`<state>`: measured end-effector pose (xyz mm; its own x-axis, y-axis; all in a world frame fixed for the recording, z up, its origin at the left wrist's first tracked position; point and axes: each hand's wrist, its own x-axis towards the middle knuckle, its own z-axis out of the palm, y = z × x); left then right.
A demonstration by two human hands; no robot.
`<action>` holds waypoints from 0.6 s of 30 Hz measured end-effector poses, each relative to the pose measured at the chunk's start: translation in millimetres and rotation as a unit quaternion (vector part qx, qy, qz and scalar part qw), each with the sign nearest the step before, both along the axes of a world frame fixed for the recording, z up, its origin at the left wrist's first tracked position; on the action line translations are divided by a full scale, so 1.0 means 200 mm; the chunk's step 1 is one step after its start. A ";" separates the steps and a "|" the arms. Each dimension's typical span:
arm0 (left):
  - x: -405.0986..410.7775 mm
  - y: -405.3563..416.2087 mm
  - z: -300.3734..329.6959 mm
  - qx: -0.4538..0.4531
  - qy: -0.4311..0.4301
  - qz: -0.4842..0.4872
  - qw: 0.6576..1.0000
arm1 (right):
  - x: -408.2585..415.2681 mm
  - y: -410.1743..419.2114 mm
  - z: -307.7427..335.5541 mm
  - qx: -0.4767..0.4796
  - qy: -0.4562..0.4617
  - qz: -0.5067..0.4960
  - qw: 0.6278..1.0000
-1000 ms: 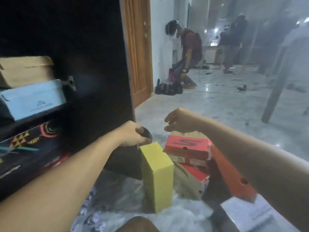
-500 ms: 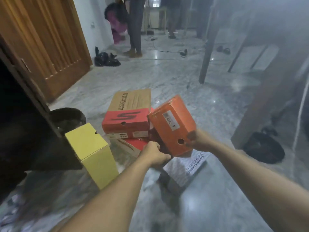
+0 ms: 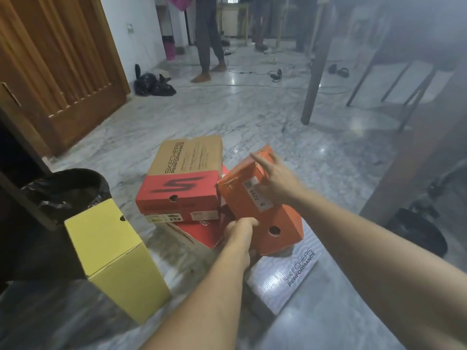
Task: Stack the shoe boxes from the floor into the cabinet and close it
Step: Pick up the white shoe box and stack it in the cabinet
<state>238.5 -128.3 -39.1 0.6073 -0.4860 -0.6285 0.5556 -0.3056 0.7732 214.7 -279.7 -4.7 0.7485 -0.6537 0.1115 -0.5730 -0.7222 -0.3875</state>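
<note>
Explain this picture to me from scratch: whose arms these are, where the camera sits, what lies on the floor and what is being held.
No machine here: a person wears a camera on the head, looking down at their own bare arms. Both hands hold an orange shoe box, tilted: the left hand has a grip on its near lower edge, the right hand lies on its upper side. On the marble floor stand a yellow box, a brown-and-red Skechers box stacked on a red one, and a white Skechers box. Other people stand farther back.
</note>
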 end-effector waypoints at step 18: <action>-0.09 -0.08 -0.07 -0.061 0.058 0.005 0.996 | -0.45 0.13 -0.09 -0.004 -0.198 -0.065 0.978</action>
<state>220.3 -144.8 -52.5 0.5397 -0.5569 -0.6313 0.6461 -0.2067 0.7347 125.4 -254.0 -22.6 0.5557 -0.7391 0.3807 -0.4668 -0.6563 -0.5928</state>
